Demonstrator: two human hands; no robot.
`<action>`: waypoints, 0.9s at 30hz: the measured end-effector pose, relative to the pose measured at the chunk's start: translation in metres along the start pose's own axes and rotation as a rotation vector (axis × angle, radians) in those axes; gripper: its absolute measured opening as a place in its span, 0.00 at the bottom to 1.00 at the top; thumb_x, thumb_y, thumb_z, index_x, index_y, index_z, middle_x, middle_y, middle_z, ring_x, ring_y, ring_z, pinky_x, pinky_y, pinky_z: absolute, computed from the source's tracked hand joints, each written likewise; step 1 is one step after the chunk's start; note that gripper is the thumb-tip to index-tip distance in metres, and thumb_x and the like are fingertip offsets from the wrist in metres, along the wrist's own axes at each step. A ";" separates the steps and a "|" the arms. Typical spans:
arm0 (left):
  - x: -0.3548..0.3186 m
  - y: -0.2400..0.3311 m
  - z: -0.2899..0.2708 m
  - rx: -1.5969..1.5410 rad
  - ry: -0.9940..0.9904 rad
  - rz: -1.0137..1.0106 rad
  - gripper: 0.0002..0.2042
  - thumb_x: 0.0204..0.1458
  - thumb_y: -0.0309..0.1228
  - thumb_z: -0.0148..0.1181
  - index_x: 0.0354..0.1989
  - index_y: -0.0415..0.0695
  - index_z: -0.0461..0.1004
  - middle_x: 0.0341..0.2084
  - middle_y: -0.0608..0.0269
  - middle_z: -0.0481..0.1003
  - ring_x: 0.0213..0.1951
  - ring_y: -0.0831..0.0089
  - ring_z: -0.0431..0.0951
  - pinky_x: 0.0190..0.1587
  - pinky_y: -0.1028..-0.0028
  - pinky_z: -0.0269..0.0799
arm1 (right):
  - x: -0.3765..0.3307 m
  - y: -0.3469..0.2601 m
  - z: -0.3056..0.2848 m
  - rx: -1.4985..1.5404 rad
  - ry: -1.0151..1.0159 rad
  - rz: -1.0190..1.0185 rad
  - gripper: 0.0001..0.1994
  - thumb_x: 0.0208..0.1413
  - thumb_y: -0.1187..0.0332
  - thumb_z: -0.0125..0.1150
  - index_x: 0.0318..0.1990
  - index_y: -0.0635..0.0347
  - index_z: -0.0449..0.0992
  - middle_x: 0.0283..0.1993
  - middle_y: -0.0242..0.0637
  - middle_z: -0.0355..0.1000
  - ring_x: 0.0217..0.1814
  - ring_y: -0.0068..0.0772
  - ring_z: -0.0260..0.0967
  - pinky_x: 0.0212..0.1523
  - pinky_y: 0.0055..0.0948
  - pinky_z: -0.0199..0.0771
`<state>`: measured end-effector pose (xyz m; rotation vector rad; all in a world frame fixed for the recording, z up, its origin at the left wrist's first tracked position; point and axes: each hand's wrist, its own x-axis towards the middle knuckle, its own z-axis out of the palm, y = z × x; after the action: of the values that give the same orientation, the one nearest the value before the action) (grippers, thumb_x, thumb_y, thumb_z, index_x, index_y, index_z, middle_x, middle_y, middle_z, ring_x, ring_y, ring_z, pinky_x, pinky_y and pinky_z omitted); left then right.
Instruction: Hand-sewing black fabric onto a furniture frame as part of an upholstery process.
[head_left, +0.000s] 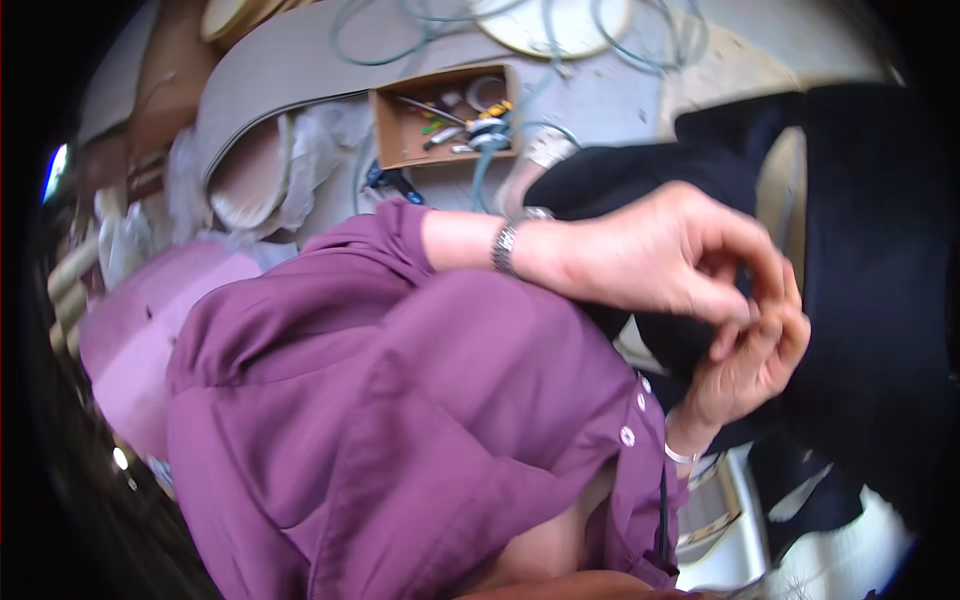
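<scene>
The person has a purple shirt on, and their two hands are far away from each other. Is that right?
Not quite: "far away from each other" is wrong. The head view shows the left hand and the right hand close together, overlapping in the picture. The purple shirt is right.

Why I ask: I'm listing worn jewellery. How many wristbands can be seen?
2: a metal-link wristband on the left wrist, and a thin pale wristband on the right wrist. More may be hidden.
</scene>
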<state>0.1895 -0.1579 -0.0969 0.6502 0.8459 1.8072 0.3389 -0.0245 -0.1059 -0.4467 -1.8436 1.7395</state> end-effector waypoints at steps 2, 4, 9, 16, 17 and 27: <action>0.007 -0.003 0.006 -0.150 -0.037 -0.153 0.18 0.58 0.19 0.60 0.58 0.36 0.74 0.48 0.61 0.79 0.35 0.83 0.79 0.41 0.80 0.77 | -0.008 -0.008 0.000 0.045 0.038 -0.017 0.08 0.72 0.68 0.54 0.51 0.62 0.72 0.65 0.57 0.69 0.21 0.09 0.60 0.28 0.13 0.64; -0.002 0.001 0.020 -0.186 -0.106 -0.274 0.22 0.58 0.23 0.63 0.62 0.37 0.70 0.45 0.57 0.78 0.37 0.76 0.82 0.45 0.77 0.79 | -0.018 -0.014 -0.001 0.088 0.023 -0.055 0.07 0.71 0.68 0.57 0.49 0.62 0.75 0.66 0.56 0.69 0.20 0.07 0.57 0.28 0.11 0.63; -0.018 -0.018 0.043 -0.238 -0.132 -0.291 0.22 0.59 0.25 0.67 0.60 0.38 0.68 0.41 0.56 0.80 0.40 0.70 0.85 0.46 0.72 0.81 | -0.051 -0.028 -0.008 0.116 0.084 -0.033 0.06 0.67 0.68 0.64 0.44 0.61 0.80 0.61 0.52 0.72 0.59 0.33 0.74 0.52 0.25 0.76; -0.022 -0.045 0.063 -0.223 -0.028 -0.246 0.12 0.62 0.24 0.63 0.53 0.36 0.75 0.35 0.57 0.82 0.36 0.71 0.86 0.44 0.73 0.84 | -0.072 -0.021 -0.016 0.224 0.156 -0.009 0.09 0.70 0.65 0.60 0.48 0.60 0.78 0.63 0.49 0.71 0.54 0.26 0.75 0.56 0.22 0.76; -0.020 -0.043 0.064 -0.198 -0.013 -0.231 0.12 0.63 0.24 0.63 0.53 0.36 0.75 0.35 0.57 0.83 0.36 0.71 0.86 0.44 0.74 0.84 | -0.072 -0.021 -0.014 0.256 0.164 0.006 0.10 0.70 0.64 0.59 0.50 0.61 0.77 0.63 0.48 0.71 0.51 0.24 0.75 0.53 0.20 0.75; -0.015 -0.028 0.065 0.692 -0.023 0.337 0.12 0.58 0.23 0.68 0.51 0.41 0.82 0.30 0.66 0.82 0.32 0.83 0.82 0.36 0.83 0.80 | -0.080 -0.017 -0.025 0.547 -0.025 0.284 0.09 0.68 0.70 0.62 0.50 0.64 0.77 0.29 0.25 0.68 0.27 0.13 0.58 0.29 0.19 0.62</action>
<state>0.2597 -0.1482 -0.0800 1.3130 1.4311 1.7757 0.4192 -0.0535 -0.1023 -0.4766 -1.2792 2.3449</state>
